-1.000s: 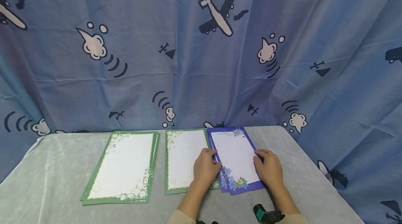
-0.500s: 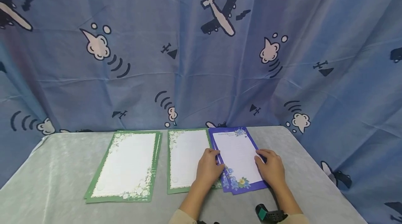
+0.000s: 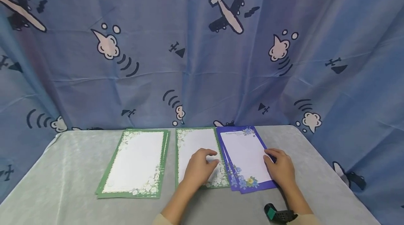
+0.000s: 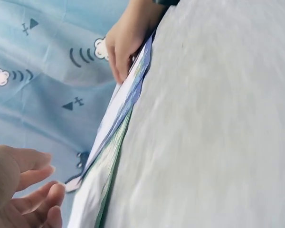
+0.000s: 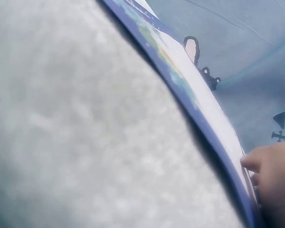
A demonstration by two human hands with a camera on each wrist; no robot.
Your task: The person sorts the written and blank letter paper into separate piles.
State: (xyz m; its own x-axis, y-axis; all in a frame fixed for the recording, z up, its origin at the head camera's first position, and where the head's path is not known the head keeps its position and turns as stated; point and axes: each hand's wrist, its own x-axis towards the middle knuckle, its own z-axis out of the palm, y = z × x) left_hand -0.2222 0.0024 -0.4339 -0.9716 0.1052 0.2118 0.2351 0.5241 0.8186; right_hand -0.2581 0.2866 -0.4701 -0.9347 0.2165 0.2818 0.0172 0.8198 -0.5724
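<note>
Two overlapping sheets of purple-bordered writing paper (image 3: 243,155), printed with blue and yellow flowers, lie at the right in the head view. At their right edge my right hand (image 3: 281,169) pinches the upper sheet between thumb and fingers; the right wrist view shows this thumb (image 5: 251,160) right at the edge. Over the green-bordered writing paper (image 3: 197,139) in the middle, my left hand (image 3: 200,167) holds nothing, thumb and fingers apart. It covers part of that sheet's lower half. The left wrist view shows its relaxed fingers (image 4: 35,199) beside the papers.
Another stack of green-bordered paper (image 3: 137,162), its sheets slightly offset, lies on the left side of the grey-covered table (image 3: 79,169). A blue curtain (image 3: 151,88) with airplane prints hangs behind the table. A dark wrist strap (image 3: 281,215) sits at my right wrist.
My left hand has let go of the left edge of the purple-bordered papers and moved left over the middle green-bordered sheet. My right hand stays at the right edge. The head view has shifted slightly.
</note>
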